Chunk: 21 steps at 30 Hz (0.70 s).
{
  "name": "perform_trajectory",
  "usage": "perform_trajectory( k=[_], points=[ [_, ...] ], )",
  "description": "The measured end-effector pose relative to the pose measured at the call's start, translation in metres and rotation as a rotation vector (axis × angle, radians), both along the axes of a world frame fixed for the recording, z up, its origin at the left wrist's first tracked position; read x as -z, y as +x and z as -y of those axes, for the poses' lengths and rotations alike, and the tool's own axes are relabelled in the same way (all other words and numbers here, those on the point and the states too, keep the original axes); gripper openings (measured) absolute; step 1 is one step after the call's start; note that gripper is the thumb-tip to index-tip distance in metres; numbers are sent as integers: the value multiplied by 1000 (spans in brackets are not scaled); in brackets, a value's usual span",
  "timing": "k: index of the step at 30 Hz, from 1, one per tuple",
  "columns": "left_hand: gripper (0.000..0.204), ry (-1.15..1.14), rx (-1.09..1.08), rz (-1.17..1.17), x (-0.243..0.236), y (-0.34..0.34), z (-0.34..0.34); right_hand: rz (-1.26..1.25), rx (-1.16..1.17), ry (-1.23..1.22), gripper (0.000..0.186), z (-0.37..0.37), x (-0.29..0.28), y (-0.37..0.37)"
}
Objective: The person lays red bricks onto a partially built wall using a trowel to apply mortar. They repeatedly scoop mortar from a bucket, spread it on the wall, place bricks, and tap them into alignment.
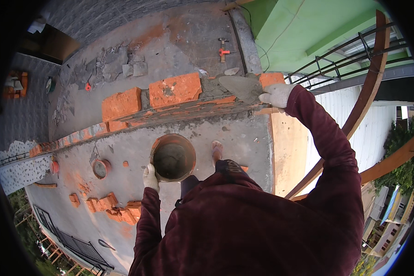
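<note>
My left hand [151, 178], in a pale glove, grips the rim of a round orange-brown bucket [192, 158]. Grey wet mortar [171, 159] lies inside it. My right hand [276, 95], gloved too, is closed around a trowel [238, 86]; its handle is hidden in my fist. The blade lies over the mortar on top of a low brick wall [184, 108], between two bricks. One orange brick [271, 79] sits just beyond my right hand. Along the wall top to the left stand another brick [175, 90] and a tilted-looking one [121, 104].
Loose bricks [117, 209] are heaped on the floor at lower left, near a small bucket [101, 169]. Past the wall lie broken grey pieces [112, 64] and an orange-handled hammer [223, 52]. Steel bars [349, 60] and a curved wooden plank [370, 85] rise at right.
</note>
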State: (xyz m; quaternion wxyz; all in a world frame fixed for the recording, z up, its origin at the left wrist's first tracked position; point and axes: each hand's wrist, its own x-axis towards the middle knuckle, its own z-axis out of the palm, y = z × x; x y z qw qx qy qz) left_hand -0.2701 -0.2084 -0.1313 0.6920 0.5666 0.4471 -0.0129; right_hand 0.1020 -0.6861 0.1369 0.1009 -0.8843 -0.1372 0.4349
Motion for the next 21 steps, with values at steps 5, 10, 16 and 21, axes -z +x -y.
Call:
perform_trajectory(
  k=[5,10,16,21],
  points=[
    [33,-60,-85,-15,-10,8,0,-50,160,-70,50,22,4,-8],
    [33,-3,-96,0,-17,8,3,-35,221,-15,47,31,-20,-19],
    [35,-33,-54,-100,-25,21,-1,209,-250,72,50,-8,15,-5],
    [39,-30,-8,-26,-3,10,-11,261,-510,-12,51,19,52,26]
  ],
)
